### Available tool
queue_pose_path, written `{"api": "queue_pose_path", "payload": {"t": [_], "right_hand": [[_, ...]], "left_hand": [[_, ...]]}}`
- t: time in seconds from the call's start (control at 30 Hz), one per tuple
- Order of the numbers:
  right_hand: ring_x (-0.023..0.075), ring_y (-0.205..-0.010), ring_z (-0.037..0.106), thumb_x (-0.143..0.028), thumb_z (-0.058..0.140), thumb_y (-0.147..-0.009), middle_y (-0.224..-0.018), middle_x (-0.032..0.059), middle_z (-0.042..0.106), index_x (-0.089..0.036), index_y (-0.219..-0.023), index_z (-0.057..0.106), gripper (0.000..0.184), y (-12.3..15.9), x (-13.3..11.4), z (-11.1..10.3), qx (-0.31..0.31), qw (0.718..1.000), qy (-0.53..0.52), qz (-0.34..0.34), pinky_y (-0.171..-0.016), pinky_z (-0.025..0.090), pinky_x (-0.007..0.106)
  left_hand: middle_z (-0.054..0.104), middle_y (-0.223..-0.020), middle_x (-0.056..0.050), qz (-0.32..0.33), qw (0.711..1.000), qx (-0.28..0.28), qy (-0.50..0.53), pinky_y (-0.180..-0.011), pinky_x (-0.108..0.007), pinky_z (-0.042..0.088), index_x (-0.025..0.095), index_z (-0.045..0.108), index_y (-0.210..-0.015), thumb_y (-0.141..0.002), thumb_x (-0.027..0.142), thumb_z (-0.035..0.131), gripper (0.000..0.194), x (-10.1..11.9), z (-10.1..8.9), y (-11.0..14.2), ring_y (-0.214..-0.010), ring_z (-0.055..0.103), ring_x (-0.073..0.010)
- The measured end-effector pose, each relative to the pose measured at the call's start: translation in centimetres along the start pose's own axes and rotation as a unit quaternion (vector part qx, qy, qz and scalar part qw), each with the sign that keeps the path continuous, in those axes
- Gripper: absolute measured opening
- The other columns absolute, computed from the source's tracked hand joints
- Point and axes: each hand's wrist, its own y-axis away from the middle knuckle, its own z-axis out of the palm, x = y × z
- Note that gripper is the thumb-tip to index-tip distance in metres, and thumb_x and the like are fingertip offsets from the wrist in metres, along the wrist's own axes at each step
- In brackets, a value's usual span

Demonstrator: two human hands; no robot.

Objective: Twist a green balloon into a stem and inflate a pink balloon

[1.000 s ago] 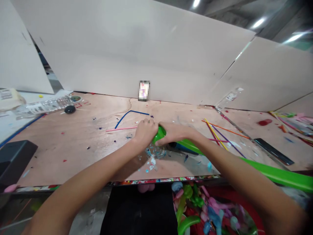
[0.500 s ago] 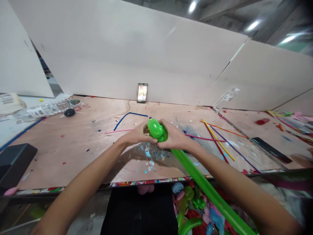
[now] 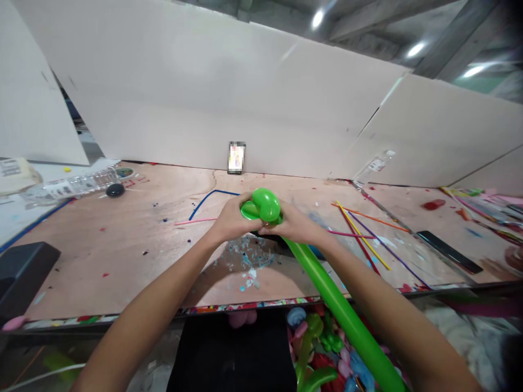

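Note:
A long green balloon (image 3: pixel 327 283) runs from between my hands down to the lower right, past my right forearm. Its upper end is bent into rounded bubbles that bulge above my fingers. My left hand (image 3: pixel 235 219) is wrapped around the left side of these bubbles. On the other side, my right hand (image 3: pixel 296 222) grips the balloon near where the long part begins. Both hands are close together above the table, and some fingertips are hidden behind the green bubbles.
Uninflated balloons, among them a yellow one (image 3: pixel 363 235) and a blue one (image 3: pixel 200 203), lie on the wooden table (image 3: pixel 122 239). A phone (image 3: pixel 236 158) leans against the white partition (image 3: pixel 163 98). Clear bottles (image 3: pixel 73 185), a black case (image 3: pixel 449 251) and a dark block (image 3: pixel 26 277) stand around.
The green bubbles have turned between my hands, and a folded loop now shows on the left. My left hand has shifted slightly right; the view has moved a little.

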Motion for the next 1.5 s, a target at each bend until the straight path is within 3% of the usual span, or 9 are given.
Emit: {"api": "queue_pose_path", "payload": {"t": [0.17, 0.27, 0.5, 1.03, 1.13, 1.27, 1.37, 1.43, 1.5], "right_hand": [[0.0239, -0.101, 0.059, -0.031, 0.062, -0.082, -0.114, 0.0078, 0.063, -0.019, -0.117, 0.055, 0.037, 0.5, 1.4, -0.3, 0.072, 0.996, 0.047, -0.005, -0.089, 0.046, 0.038], [0.022, -0.094, 0.059, -0.022, 0.051, -0.086, -0.107, 0.0079, 0.065, -0.017, -0.11, 0.058, 0.026, 0.8, 1.8, 0.1, 0.11, 0.991, 0.067, -0.026, -0.085, 0.046, 0.036], [0.0203, -0.092, 0.058, -0.018, 0.044, -0.087, -0.099, 0.006, 0.064, -0.02, -0.102, 0.063, 0.024, 0.7, 1.5, 1.5, 0.106, 0.991, 0.05, -0.059, -0.086, 0.046, 0.035], [0.0249, -0.106, 0.057, -0.005, 0.043, -0.078, -0.116, 0.0093, 0.064, -0.02, -0.112, 0.06, 0.04, 1.2, 1.8, 3.5, 0.092, 0.987, 0.099, -0.081, -0.091, 0.046, 0.04], [0.0244, -0.106, 0.057, -0.006, 0.043, -0.078, -0.118, 0.0094, 0.063, -0.019, -0.113, 0.059, 0.041, 1.3, 1.7, 3.4, 0.064, 0.989, 0.117, -0.066, -0.09, 0.045, 0.039], [0.0245, -0.099, 0.059, -0.013, 0.046, -0.081, -0.112, 0.0124, 0.065, -0.015, -0.112, 0.058, 0.033, 1.0, 2.9, 2.2, 0.069, 0.983, 0.171, -0.005, -0.087, 0.046, 0.038], [0.0259, -0.098, 0.059, -0.02, 0.055, -0.079, -0.111, 0.0125, 0.064, -0.015, -0.117, 0.056, 0.038, 0.7, 4.2, 0.0, 0.086, 0.963, 0.254, 0.034, -0.084, 0.046, 0.038], [0.0279, -0.098, 0.059, -0.025, 0.058, -0.08, -0.111, 0.0127, 0.063, -0.017, -0.122, 0.054, 0.043, 0.5, 4.8, -1.8, 0.079, 0.936, 0.34, 0.045, -0.084, 0.045, 0.04], [0.0299, -0.096, 0.058, -0.024, 0.056, -0.081, -0.105, 0.0135, 0.064, -0.017, -0.121, 0.055, 0.041, 0.0, 5.3, -3.5, 0.068, 0.901, 0.426, 0.052, -0.085, 0.043, 0.042]], "left_hand": [[0.071, -0.102, -0.005, -0.009, 0.991, 0.058, -0.123, -0.087, -0.036, 0.047, 0.018, 0.069, -0.104, -0.062, 0.018, 0.068, 0.042, -0.9, 0.0, 0.5, -0.094, 0.063, -0.023], [0.07, -0.101, -0.006, 0.007, 0.989, 0.032, -0.143, -0.086, -0.036, 0.048, 0.018, 0.069, -0.1, -0.064, 0.023, 0.068, 0.035, -1.1, 0.5, 0.8, -0.095, 0.063, -0.024], [0.066, -0.113, -0.008, 0.015, 0.993, 0.037, -0.115, -0.086, -0.035, 0.05, 0.02, 0.048, -0.131, -0.065, 0.025, 0.071, 0.07, -0.1, 0.9, 1.3, -0.097, 0.064, -0.0231], [0.065, -0.111, -0.006, 0.023, 0.973, 0.043, -0.225, -0.09, -0.037, 0.05, 0.02, 0.064, -0.113, -0.066, 0.021, 0.068, 0.048, -0.4, 0.4, 1.7, -0.1, 0.062, -0.0238], [0.066, -0.113, -0.008, 0.03, 0.984, 0.01, -0.176, -0.092, -0.037, 0.049, 0.017, 0.063, -0.115, -0.064, 0.022, 0.071, 0.052, -1.1, 0.2, 1.4, -0.103, 0.061, -0.0245], [0.064, -0.119, -0.009, -0.021, 0.987, -0.137, -0.083, -0.09, -0.035, 0.049, 0.017, 0.054, -0.129, -0.06, 0.026, 0.075, 0.073, -2.0, -1.0, 0.8, -0.104, 0.061, -0.0248], [0.068, -0.109, -0.008, -0.078, 0.971, -0.212, -0.077, -0.084, -0.036, 0.049, 0.017, 0.063, -0.116, -0.064, 0.026, 0.071, 0.053, -2.8, -2.6, 0.4, -0.095, 0.064, -0.0237], [0.068, -0.096, -0.007, -0.128, 0.978, -0.157, -0.053, -0.074, -0.034, 0.05, 0.017, 0.065, -0.106, -0.067, 0.026, 0.069, 0.04, -3.5, -3.7, -0.1, -0.083, 0.064, -0.0209], [0.066, -0.089, -0.006, -0.168, 0.986, -0.023, 0.009, -0.066, -0.031, 0.05, 0.017, 0.061, -0.102, -0.066, 0.026, 0.071, 0.038, -4.5, -4.6, -0.9, -0.075, 0.063, -0.0179]]}}
